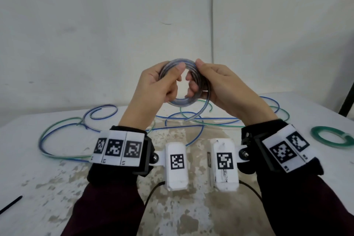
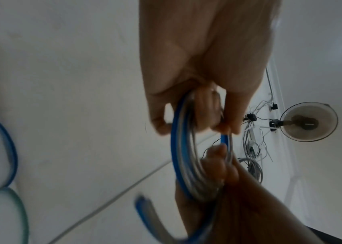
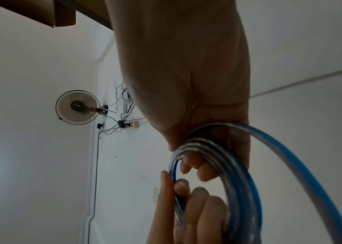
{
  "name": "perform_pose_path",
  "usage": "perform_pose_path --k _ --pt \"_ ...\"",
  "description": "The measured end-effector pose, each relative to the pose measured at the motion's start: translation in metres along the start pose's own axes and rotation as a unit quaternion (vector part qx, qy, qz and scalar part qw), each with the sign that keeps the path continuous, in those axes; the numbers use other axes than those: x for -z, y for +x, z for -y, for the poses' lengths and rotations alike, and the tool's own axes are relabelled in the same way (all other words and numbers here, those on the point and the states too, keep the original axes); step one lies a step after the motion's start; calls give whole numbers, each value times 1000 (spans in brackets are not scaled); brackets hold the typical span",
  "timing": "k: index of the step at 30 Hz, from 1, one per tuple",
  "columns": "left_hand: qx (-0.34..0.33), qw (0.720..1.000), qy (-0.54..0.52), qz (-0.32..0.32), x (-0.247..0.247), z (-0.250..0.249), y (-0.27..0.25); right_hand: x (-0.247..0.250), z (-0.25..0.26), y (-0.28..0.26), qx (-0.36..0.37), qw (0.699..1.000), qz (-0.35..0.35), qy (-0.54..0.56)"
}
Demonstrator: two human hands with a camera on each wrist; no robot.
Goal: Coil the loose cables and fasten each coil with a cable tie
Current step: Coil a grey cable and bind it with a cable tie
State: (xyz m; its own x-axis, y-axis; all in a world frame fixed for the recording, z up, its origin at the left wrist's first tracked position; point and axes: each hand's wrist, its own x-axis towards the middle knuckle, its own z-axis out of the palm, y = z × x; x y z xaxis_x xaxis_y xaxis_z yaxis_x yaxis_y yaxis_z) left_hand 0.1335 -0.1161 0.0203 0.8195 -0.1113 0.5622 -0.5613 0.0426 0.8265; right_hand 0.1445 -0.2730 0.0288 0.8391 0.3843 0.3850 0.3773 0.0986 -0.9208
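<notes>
While held up off the tabletop (image 1: 57,193), near the chest: wrist bands (image 1: 118,148) with black-and-white markers, dark red sleeves (image 1: 107,209). Just beyond, left hand (image 1: 156,87) and right hand (image 1: 220,86) gripping opposite sides of a blue-and-clear coil (image 1: 178,101), fingers (image 1: 177,68) curled round the bundled loops, thumbs pressed on top; one loose end of the coil trailing down toward the tabletop. Farther back, lying flat: loose cables (image 1: 63,126), blue and green, sprawled in wide loops. Off to the right, well apart, a finished green coil (image 1: 329,138). At the near left edge, a thin black strip (image 1: 11,204). Behind everything, a pale wall (image 1: 115,15).
</notes>
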Motion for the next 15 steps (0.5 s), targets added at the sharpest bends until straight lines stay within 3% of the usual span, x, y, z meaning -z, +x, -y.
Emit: perform_pose_path --k 2,4,8,15 --pt "58 996 9 66 2 -1 -2 2 -1 -2 -2 1000 22 -15" --pt "71 993 28 93 2 -3 -5 0 -2 -2 1 999 35 -36" --pt "11 999 5 32 -3 -4 -4 -4 0 -1 14 999 4 -40" --pt "20 999 -20 33 -12 -10 -5 4 8 -6 26 998 -12 -57"
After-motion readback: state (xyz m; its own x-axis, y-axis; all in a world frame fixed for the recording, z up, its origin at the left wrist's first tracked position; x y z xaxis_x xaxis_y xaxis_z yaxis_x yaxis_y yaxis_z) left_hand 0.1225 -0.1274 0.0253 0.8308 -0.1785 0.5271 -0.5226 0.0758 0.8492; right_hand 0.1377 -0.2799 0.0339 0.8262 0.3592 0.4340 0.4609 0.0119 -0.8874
